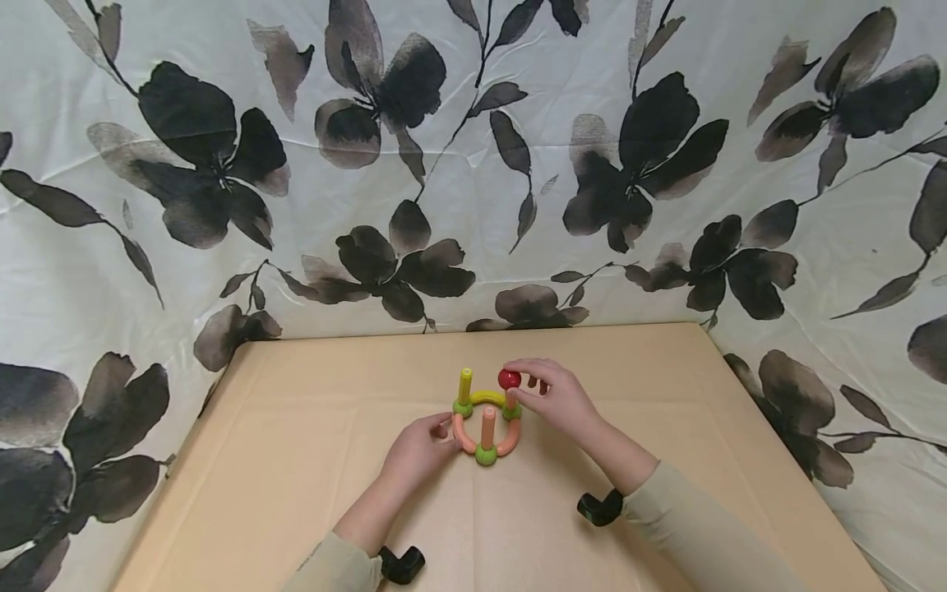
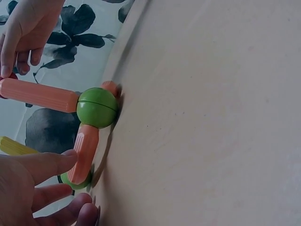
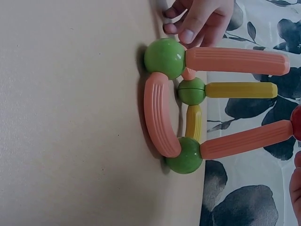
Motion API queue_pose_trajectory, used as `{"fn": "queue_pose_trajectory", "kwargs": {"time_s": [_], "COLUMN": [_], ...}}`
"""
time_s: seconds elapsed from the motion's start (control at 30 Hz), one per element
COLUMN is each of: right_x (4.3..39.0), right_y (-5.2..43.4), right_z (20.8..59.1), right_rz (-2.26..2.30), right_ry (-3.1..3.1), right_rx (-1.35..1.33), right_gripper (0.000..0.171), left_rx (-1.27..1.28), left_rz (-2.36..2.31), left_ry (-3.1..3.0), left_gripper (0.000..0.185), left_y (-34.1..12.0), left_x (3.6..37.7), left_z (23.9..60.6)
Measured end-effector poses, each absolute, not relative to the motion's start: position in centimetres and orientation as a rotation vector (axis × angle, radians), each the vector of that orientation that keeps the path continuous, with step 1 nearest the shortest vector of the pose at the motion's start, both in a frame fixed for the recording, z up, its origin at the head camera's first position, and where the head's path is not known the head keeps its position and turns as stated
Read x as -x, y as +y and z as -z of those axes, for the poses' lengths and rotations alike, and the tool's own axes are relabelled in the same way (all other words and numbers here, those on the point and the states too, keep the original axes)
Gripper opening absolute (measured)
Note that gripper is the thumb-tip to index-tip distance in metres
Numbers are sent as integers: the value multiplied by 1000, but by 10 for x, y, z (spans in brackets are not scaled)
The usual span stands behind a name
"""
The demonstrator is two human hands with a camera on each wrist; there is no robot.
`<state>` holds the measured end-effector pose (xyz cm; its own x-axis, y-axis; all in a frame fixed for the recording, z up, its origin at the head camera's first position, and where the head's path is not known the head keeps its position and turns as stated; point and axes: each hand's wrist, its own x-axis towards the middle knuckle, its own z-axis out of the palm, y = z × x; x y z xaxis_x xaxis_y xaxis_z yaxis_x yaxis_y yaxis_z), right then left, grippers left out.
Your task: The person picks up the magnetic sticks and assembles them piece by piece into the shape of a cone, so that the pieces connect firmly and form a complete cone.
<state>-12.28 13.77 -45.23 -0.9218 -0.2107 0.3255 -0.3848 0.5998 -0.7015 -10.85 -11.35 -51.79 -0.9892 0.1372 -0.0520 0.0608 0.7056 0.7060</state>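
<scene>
My right hand [image 1: 558, 396] is up at the red ball [image 1: 509, 379], which sits on top of the peach stick [image 1: 510, 399] at the right of the toy ring [image 1: 487, 427]. My fingers [image 1: 528, 367] curl round the ball, thumb below and fingertips over the top, pinching it lightly.

My left hand [image 1: 417, 450] lies on the worktop [image 1: 296, 460] against the left side of the ring. Its fingers [image 2: 44, 165] are fairly straight and spread, the tips touching the curved peach piece [image 2: 83, 153] near its green ball [image 2: 73, 181]; they hold nothing closed.

The ring sits near the middle of the worktop, somewhat closer to the back edge than to the front one. It is made of three green balls lying on the surface, joined by two curved peach pieces at the front and a curved yellow piece [image 1: 487, 397] at the back. From each ball a stick stands upright: a yellow stick [image 1: 464, 385] at the back left, a peach one [image 1: 487, 427] on the front ball [image 1: 485, 455], and the one carrying the red ball at the back right.

A cloth with dark flowers [image 1: 414, 164] hangs behind the worktop and along both sides
</scene>
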Motion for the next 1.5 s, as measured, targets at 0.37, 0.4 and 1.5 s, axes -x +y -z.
{"fn": "queue_pose_trajectory", "kwargs": {"time_s": [0.37,0.4,1.5], "right_x": [116,115,118], "right_y": [132,132,121], "right_z": [448,448,450], "right_rz": [-1257,-1259,-1256], "right_ry": [-2641,-2646,-2642], "right_rx": [-465,-456,-500], "right_gripper": [36,37,36], "left_rx": [-178,-169,-408], "left_rz": [-1282,-1303,-1315], "left_ry": [2799,2794,2890], "left_gripper": [44,44,37], "left_y": [-123,-123,-85], "left_x": [111,111,131], "left_z": [505,502,481]}}
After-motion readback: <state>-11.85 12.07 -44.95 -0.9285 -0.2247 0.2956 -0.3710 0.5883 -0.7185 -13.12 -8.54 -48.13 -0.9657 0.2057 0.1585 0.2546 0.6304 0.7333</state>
